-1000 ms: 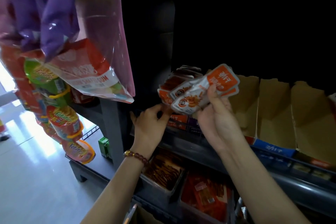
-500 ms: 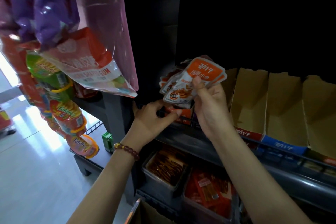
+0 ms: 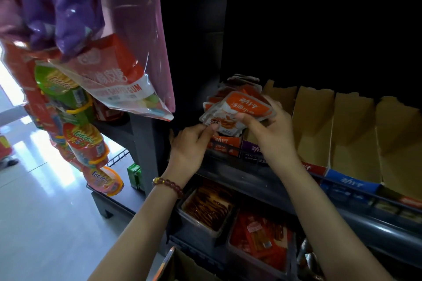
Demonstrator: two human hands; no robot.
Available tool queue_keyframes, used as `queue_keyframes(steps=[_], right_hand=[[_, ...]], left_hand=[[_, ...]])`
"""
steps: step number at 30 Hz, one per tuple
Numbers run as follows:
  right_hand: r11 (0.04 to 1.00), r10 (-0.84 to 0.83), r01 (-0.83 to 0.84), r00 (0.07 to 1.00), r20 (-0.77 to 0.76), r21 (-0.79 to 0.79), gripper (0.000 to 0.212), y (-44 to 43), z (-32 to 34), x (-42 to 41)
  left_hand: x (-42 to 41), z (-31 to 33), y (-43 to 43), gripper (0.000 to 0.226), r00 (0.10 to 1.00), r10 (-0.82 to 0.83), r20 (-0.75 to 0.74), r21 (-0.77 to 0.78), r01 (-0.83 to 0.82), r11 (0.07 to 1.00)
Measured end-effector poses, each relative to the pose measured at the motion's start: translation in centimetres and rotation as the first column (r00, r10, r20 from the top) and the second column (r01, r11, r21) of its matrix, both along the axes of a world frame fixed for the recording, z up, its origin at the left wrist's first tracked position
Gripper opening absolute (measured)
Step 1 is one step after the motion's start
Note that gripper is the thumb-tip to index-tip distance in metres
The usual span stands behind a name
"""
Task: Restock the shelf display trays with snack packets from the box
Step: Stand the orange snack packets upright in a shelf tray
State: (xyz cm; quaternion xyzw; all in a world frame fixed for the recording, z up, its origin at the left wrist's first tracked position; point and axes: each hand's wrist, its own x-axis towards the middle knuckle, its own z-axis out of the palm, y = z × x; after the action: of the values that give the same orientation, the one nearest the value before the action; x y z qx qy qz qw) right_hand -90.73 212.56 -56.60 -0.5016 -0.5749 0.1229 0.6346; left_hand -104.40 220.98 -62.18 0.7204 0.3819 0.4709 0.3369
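- Orange snack packets [image 3: 239,108] sat fanned in the right hand [image 3: 272,131], thumb clamped over them, above the orange display tray [image 3: 225,143].
- The left hand [image 3: 190,143] pinched the front packet's lower corner.

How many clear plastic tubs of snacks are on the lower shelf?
2. The left tub holds dark brown sticks; the right tub, beside it and nearer the camera, holds red packets. Others further right may be hidden in shadow.

Hanging snack tubs [image 3: 85,141] read "Potatos"; the candy bag [image 3: 118,89] reads "GUM" (partly).
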Motion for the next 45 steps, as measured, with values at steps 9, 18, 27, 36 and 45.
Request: queue_keyframes(steps=[9, 18, 27, 36, 45], right_hand=[[0.986, -0.165, 0.162, 0.957, 0.24, 0.034, 0.036, -1.4, -0.8, 1.4], [0.948, -0.314, 0.268, 0.713, 0.627, 0.17, 0.04, -1.9, -0.9, 1.2], [0.911, -0.405, 0.342, 0.635, 0.657, 0.231, 0.053, -2.8, -0.6, 0.2], [0.908, -0.396, 0.341, 0.51, 0.763, 0.244, 0.057, -3.3, -0.5, -0.2], [0.885, -0.371, 0.443, 0.484, 0.793, 0.144, 0.047, -3.4, 0.7, -1.5]], left_hand=[[-0.1, 0.2, 0.0, 0.025, 0.998, -0.025, -0.05, -0.012, 0.024, 1.0], [-0.7, 0.5, -0.1, 0.016, 0.958, 0.049, -0.282, 0.144, -0.009, 0.99], [-0.2, 0.0, -0.7, 0.031, 0.977, 0.142, -0.16, 0.306, -0.087, 0.948], [0.2, 0.1, -0.7, 0.031, 0.982, 0.155, -0.112, 0.252, -0.123, 0.96], [0.3, 0.3, -1.9, 0.023, 0.97, 0.189, -0.151, 0.281, -0.142, 0.949]])
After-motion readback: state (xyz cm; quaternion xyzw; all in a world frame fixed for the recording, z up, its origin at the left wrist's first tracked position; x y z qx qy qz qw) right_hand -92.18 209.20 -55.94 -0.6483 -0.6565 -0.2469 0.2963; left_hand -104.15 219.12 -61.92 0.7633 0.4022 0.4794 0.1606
